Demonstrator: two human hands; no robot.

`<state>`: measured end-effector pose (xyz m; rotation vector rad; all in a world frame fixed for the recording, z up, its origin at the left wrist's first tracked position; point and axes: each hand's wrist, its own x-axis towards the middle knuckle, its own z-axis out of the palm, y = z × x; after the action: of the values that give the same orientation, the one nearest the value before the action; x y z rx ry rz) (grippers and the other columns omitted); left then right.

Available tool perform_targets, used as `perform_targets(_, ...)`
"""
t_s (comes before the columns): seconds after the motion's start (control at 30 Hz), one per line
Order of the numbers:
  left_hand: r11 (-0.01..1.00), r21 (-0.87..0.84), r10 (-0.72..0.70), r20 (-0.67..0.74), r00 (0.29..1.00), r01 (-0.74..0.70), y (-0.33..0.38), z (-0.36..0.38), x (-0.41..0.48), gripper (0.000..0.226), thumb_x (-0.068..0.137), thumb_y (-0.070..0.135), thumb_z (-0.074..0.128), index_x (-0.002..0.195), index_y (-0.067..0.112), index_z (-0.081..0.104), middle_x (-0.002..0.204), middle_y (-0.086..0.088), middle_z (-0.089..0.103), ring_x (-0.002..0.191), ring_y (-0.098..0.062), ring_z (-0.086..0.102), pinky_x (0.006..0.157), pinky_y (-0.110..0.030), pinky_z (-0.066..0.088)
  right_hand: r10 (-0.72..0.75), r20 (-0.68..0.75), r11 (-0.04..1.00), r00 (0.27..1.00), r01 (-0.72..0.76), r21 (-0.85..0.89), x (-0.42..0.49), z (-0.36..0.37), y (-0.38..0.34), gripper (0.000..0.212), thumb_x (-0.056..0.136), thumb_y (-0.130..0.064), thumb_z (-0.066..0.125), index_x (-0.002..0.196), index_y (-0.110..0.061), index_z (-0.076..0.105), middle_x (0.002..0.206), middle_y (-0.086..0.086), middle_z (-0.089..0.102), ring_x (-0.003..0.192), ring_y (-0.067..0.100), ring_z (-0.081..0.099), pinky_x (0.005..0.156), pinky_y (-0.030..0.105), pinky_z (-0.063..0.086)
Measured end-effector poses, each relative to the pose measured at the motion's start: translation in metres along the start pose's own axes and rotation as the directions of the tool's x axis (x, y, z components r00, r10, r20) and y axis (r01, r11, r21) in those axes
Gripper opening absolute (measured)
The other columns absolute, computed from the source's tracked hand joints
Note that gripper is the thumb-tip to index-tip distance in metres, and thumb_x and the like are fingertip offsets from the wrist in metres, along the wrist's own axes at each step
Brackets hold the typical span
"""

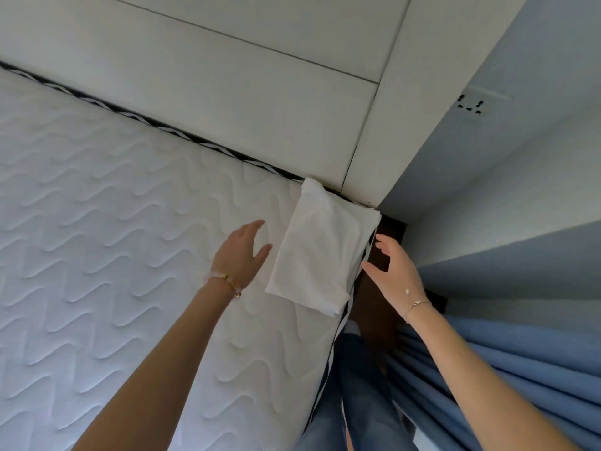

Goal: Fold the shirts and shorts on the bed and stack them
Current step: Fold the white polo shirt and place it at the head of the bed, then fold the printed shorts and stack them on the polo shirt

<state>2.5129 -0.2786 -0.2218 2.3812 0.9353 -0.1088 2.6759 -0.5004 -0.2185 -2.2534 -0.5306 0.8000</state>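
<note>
A white quilted mattress [97, 222] with a raised wavy stitch pattern fills the left side of the view. Its far and right edges are trimmed with a black-and-white zigzag woven piping [130, 113]. Behind that stands a smooth, padded off-white headboard [227, 92] divided by thin dark seams into flat panels. The left hand [242, 252], with a bracelet of pale beads and gold links [227, 279] at the wrist, hovers palm-down over the mattress. Its fingers are relaxed and slightly spread, holding nothing, and the thumb tip is just beside the cloth to its right; whether it touches cannot be told. That cloth is a white garment folded into a soft rectangular packet [320, 249]. It lies flat on the bed's far right corner, with smooth fabric, one long crease down it and its top end against the headboard. Just beside its right edge, off the mattress, the right hand [395, 271] is raised with fingers spread and loosely curved, gripping nothing. A thin chain bracelet [418, 304] crosses its wrist. Below it are the person's faded blue denim jeans [357, 385]. Farther right hang matte blue curtains in deep pleats [504, 369], and above them a pale blue-grey wall carries a white socket plate [471, 104].
</note>
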Motion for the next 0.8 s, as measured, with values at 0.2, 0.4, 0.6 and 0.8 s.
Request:
perform_targets(0.2, 0.901, 0.312, 0.385, -0.253, 0.888, -0.301, 0.062, -0.094, -0.048, 0.050, 0.089, 0.038, 0.040, 0.124, 0.006, 0.054, 0.117, -0.010, 0.064, 0.109, -0.028, 0.060, 0.093, -0.039, 0.046, -0.319, -0.148, 0.926, 0.936, 0.274, -0.260, -0.064, -0.060, -0.080, 0.055, 0.091, -0.028, 0.057, 0.141, -0.021, 0.036, 0.140, -0.003, 0.043, 0.130, 0.013, 0.038, 0.103, 0.019, 0.025)
perform_targets(0.4, 0.859, 0.397, 0.467, -0.349, 0.813, -0.323, 0.102, -0.127, -0.123, 0.049, 0.088, 0.038, 0.041, 0.122, 0.006, 0.057, 0.119, -0.009, 0.064, 0.110, -0.027, 0.060, 0.094, -0.039, 0.046, -0.492, -0.124, 0.828, 0.862, 0.419, -0.372, -0.148, -0.100, -0.110, 0.052, 0.090, -0.030, 0.058, 0.139, -0.026, 0.039, 0.139, -0.008, 0.043, 0.127, 0.007, 0.039, 0.099, 0.012, 0.025)
perform_targets(0.6, 0.860, 0.457, 0.439, -0.430, 0.789, -0.229, 0.118, -0.133, -0.214, 0.051, 0.089, 0.042, 0.039, 0.124, 0.009, 0.057, 0.122, -0.007, 0.063, 0.117, -0.026, 0.057, 0.100, -0.043, 0.041, -0.602, -0.134, 0.754, 0.787, 0.505, -0.419, -0.209, -0.121, -0.110, 0.055, 0.090, -0.036, 0.055, 0.141, -0.027, 0.034, 0.142, -0.009, 0.040, 0.130, 0.007, 0.036, 0.101, 0.014, 0.024)
perform_targets(0.8, 0.882, 0.459, 0.354, -0.505, 0.787, -0.102, 0.130, -0.136, -0.309, 0.054, 0.090, 0.045, 0.037, 0.126, 0.010, 0.056, 0.122, -0.005, 0.063, 0.118, -0.024, 0.056, 0.103, -0.043, 0.039, -0.722, -0.096, 0.654, 0.685, 0.629, -0.421, -0.265, -0.122, -0.109, 0.051, 0.091, -0.036, 0.054, 0.138, -0.025, 0.039, 0.139, -0.010, 0.042, 0.130, 0.007, 0.036, 0.101, 0.013, 0.023)
